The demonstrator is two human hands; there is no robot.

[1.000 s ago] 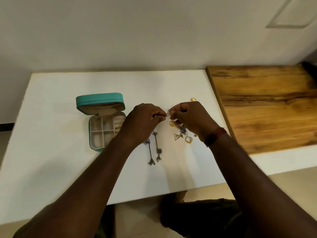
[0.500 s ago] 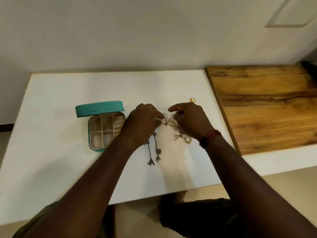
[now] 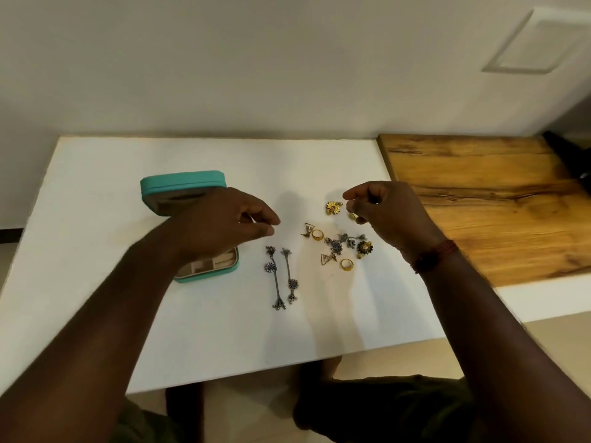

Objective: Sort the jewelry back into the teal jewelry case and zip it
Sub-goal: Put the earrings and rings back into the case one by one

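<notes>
The teal jewelry case (image 3: 183, 187) stands open at the left of the white table (image 3: 96, 238), its lid upright and its divided tray (image 3: 220, 266) partly hidden under my left forearm. My left hand (image 3: 224, 225) hovers over the tray, thumb and forefinger close together, with nothing visible between them. My right hand (image 3: 387, 215) hovers loosely curled beside a gold flower earring (image 3: 333, 207). Two long silver earrings (image 3: 277, 276) lie side by side. A triangle earring (image 3: 308, 230), gold rings (image 3: 317, 234), another triangle (image 3: 327, 259) and small silver pieces (image 3: 339, 244) lie scattered.
A thick wooden board (image 3: 479, 203) lies along the table's right side, close to my right wrist. A second gold ring (image 3: 346, 264) and a dark flower earring (image 3: 364, 248) lie near that wrist. A wall runs behind the table.
Both hands held a triangle earring together, then set it on the table. They have since drawn apart: the left moved left over the case, the right moved right and back.
</notes>
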